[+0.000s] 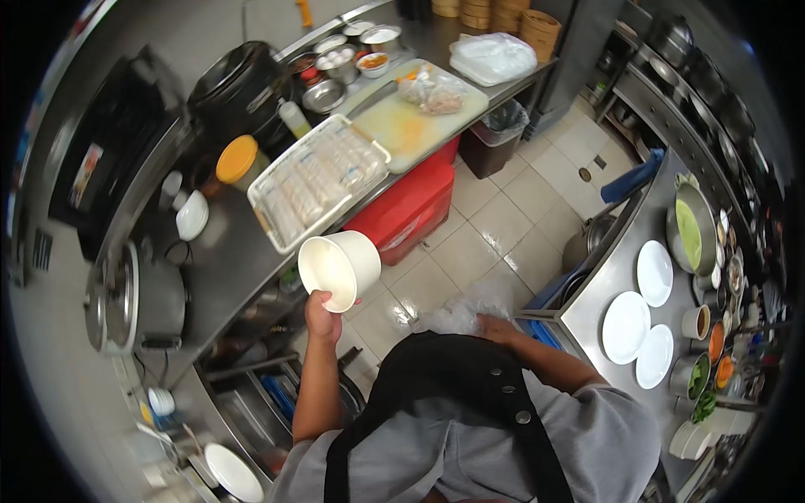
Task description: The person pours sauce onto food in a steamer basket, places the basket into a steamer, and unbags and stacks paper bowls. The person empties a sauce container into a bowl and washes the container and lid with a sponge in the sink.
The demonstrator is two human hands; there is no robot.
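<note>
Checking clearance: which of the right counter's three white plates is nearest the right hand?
The leftmost plate, nearest the counter's corner; the other two lie farther right.

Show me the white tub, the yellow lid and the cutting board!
White tub [360,261]: head view, on its outer side.
Yellow lid [237,158]: head view, on its top.
Cutting board [409,134]: head view, on its bare part.

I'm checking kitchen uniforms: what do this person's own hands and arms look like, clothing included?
The left hand is ungloved; no glove shows on the partly hidden right hand. Short grey sleeves leave the forearms bare. The black apron has a strap with round snaps.
</note>
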